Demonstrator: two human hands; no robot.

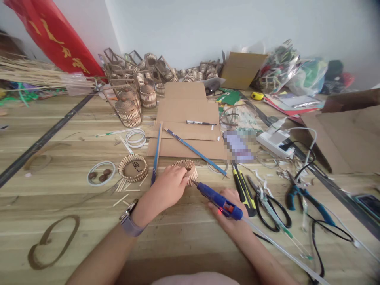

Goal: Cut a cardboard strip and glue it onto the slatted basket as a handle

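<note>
In the head view, my left hand (pixel 171 183) has its fingers closed on the near side of a small round basket (pixel 192 169) made of short wooden sticks. A blue glue gun (pixel 219 201) lies across my right hand (pixel 234 211), whose fingers are wrapped round it. The nozzle points left at the basket's side, close to my left fingertips; whether it touches cannot be made out. A clear glue stick (pixel 276 241) trails from the gun's back end. Left of my left hand stands a second stick ring (pixel 133 168) with a cardboard base, and loose sticks (pixel 126 190) lie beside it.
Cardboard sheets (pixel 190 111) lie ahead under a pen (pixel 200 122) and a blue strip (pixel 196 149). On the right are a utility knife (pixel 245 190), scissors (pixel 267 206), pliers (pixel 308 198) and a power strip (pixel 276 138). Finished baskets (pixel 127 111) stand at the back left.
</note>
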